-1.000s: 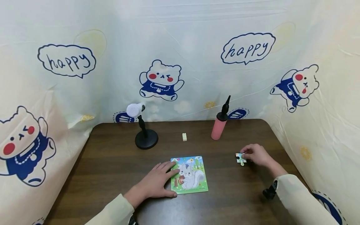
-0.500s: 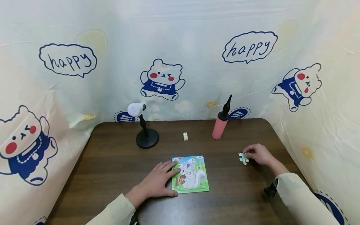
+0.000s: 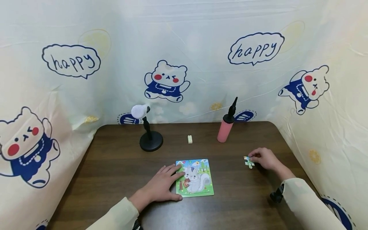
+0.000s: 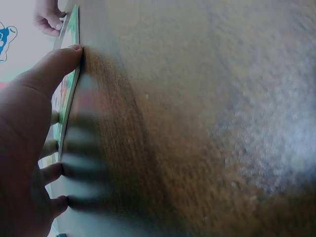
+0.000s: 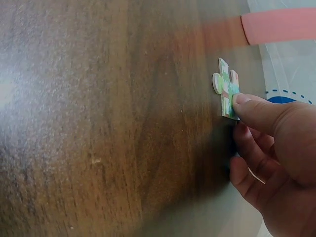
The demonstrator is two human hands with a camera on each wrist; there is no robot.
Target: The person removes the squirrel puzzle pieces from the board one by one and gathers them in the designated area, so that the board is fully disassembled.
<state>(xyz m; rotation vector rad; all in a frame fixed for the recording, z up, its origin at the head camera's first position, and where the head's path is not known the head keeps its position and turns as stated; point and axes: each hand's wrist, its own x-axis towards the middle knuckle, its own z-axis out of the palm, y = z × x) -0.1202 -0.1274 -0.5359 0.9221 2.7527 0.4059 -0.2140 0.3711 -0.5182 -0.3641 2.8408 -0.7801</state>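
Barely anything has moved since a second ago: the right hand (image 3: pixel 264 158) and the small, flat, multicoloured jigsaw piece (image 5: pixel 227 90) in its pinch sit slightly farther right, while the left hand (image 3: pixel 161 185) and the square glossy puzzle board with a white squirrel picture (image 3: pixel 198 183) match their earlier places. Thumb and fingertips of the right hand are clamped on one side of the piece — its round knob juts out free. Whether the piece touches the dark brown wood-grain bench (image 3: pixel 227 207) cannot be told. Fingers of the left hand are spread apart, lying over the board's left edge, thumb at its near corner. To handle the piece well, the pinch should probably stay on that side, picture up and knob unbent, with the left hand pressing only lightly so the board cannot slide. Beyond the right hand, leftward — well apart from it — stands a pink cylindrical pump with a black nozzle (image 3: pixel 225 131).
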